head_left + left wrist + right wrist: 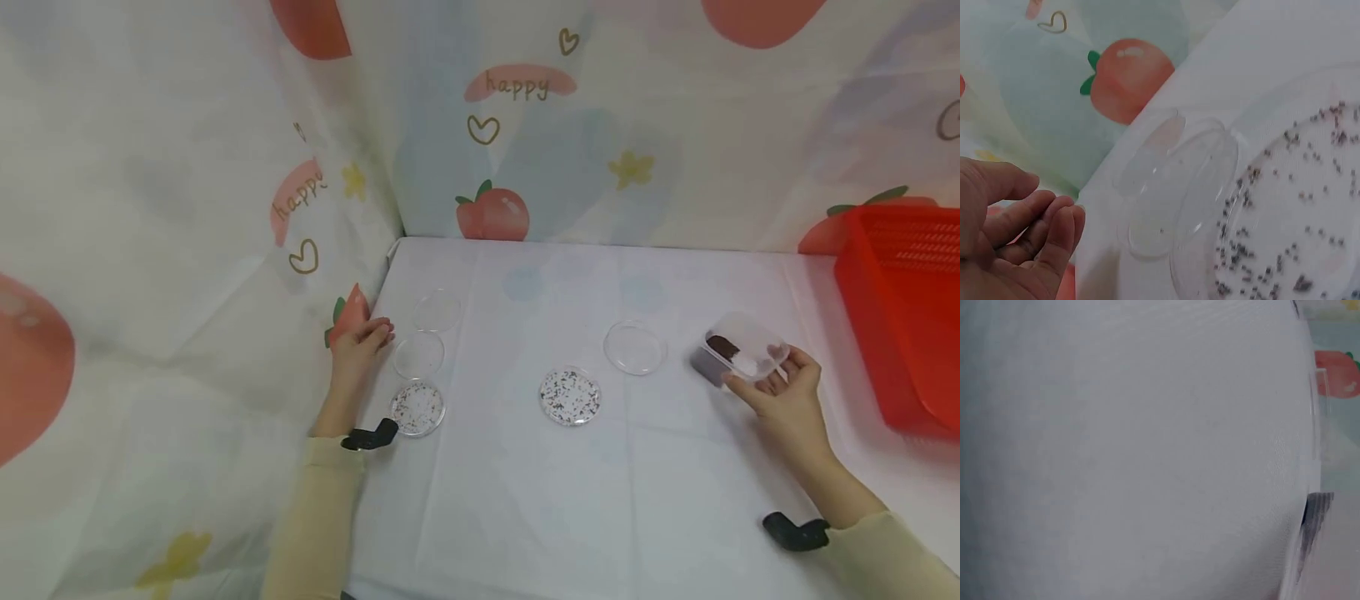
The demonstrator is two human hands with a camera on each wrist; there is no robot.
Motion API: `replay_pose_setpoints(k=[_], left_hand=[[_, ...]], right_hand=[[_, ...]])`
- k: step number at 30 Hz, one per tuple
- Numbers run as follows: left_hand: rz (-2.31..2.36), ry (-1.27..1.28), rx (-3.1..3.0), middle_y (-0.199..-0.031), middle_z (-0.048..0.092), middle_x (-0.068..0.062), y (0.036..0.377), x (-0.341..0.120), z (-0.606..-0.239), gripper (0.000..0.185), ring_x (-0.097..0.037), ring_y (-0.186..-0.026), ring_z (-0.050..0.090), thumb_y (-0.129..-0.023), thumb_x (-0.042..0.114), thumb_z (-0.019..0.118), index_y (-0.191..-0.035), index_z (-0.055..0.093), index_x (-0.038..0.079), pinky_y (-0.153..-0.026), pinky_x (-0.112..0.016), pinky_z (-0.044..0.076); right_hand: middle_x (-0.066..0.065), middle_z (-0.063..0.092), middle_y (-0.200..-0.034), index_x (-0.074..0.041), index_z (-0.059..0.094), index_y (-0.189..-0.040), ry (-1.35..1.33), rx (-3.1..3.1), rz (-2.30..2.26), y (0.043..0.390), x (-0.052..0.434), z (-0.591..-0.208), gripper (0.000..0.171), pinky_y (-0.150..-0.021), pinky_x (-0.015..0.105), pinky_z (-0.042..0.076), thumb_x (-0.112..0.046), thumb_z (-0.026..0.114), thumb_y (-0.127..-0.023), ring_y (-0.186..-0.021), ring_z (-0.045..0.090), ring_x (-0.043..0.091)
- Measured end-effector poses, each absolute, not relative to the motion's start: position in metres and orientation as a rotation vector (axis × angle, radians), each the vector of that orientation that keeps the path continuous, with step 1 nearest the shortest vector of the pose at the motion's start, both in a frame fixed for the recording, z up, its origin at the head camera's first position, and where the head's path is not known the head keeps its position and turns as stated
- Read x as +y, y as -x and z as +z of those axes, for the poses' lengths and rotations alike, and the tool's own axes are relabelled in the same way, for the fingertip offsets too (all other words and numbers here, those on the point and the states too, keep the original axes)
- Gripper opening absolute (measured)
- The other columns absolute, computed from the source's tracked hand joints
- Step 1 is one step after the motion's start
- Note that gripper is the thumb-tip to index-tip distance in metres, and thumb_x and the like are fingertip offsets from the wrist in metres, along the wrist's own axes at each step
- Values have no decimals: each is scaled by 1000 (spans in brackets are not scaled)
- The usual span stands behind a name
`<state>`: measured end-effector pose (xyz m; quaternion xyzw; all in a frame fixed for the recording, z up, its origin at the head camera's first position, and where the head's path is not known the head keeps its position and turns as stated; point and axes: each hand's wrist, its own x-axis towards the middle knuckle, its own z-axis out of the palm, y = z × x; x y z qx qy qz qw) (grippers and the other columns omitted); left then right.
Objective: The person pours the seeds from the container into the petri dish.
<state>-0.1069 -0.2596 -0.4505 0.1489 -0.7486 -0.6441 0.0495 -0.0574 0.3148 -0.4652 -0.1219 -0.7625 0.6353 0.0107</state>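
Note:
My right hand (780, 392) grips a small clear plastic box (744, 350) with dark seeds in it, tilted just above the table at the right. That box's pale surface (1135, 450) fills the right wrist view. My left hand (362, 340) rests at the table's left edge, fingers loosely curled and holding nothing; the left wrist view shows those fingers (1035, 231) empty. Beside it lie two empty clear dishes (437, 310) (418, 354) and a dish with scattered seeds (417, 408). A second seeded dish (570, 396) and an empty dish (635, 347) lie mid-table.
A red plastic basket (900, 308) stands at the right edge. A printed fruit-pattern cloth (525, 125) hangs behind and to the left of the white table (570, 500).

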Motion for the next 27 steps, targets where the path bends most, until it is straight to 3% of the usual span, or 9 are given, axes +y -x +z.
replay_pose_setpoints(k=[4, 8, 11, 13, 16, 19, 23, 27], left_hand=[[-1740, -630, -2444, -116, 71, -22, 105, -278, -458, 32, -8, -87, 67, -99, 12, 67, -124, 68, -8, -82, -16, 57], [-1561, -641, -2549, -93, 73, -12, 104, -280, -463, 25, -6, -74, 62, -92, 11, 72, -111, 72, -5, -68, -13, 51], [-1462, -568, -2605, -81, 72, -9, 106, -276, -463, 20, -6, -67, 60, -89, 10, 74, -103, 74, -4, -63, -15, 48], [-1382, -523, -2645, -79, 72, -10, 108, -273, -462, 18, -9, -67, 60, -88, 11, 75, -99, 75, -4, -62, -17, 47], [-1249, -490, -2711, -82, 74, -14, 109, -269, -461, 16, -18, -72, 64, -87, 11, 75, -95, 77, -4, -65, -24, 48], [-1128, -484, -2791, -87, 75, -17, 109, -267, -462, 17, -28, -82, 66, -87, 12, 75, -94, 78, -3, -72, -33, 51], [-1025, -458, -2871, -90, 76, -17, 111, -264, -461, 18, -34, -88, 68, -86, 14, 74, -93, 77, -2, -78, -42, 53], [-974, -452, -2881, -87, 75, -15, 113, -261, -458, 16, -32, -83, 67, -86, 14, 72, -91, 77, 0, -75, -42, 53]], right_hand=[[6, 4, -174, -20, 1, -162, 397, -2499, 1692, 50, 311, -460, 95, -125, 21, 12, -16, 71, -96, -161, 9, 18], [1, 23, -170, -20, 24, -161, 269, -2429, 1335, 34, 299, -449, 90, -125, 19, 14, -13, 76, -88, -158, 20, 10], [8, 41, -161, -11, 42, -154, -31, -2361, 1190, 25, 282, -442, 88, -119, 14, 21, 0, 81, -76, -149, 33, 3], [17, 47, -155, -7, 44, -153, -228, -2416, 1138, 23, 266, -439, 91, -114, 10, 23, 2, 85, -72, -143, 40, 5], [18, 51, -150, -7, 42, -155, -420, -2617, 1143, 26, 240, -440, 92, -106, 4, 26, -10, 90, -76, -137, 47, 16], [14, 52, -151, -8, 39, -156, -482, -2827, 1209, 31, 217, -443, 90, -103, 18, 38, -28, 87, -84, -129, 54, 32], [14, 57, -147, -5, 40, -155, -427, -2986, 1320, 43, 201, -445, 83, -90, 34, 50, -38, 80, -91, -116, 61, 30], [17, 61, -142, -3, 47, -151, -313, -3042, 1390, 56, 193, -444, 68, -77, 23, 50, -37, 72, -98, -101, 62, 19]])
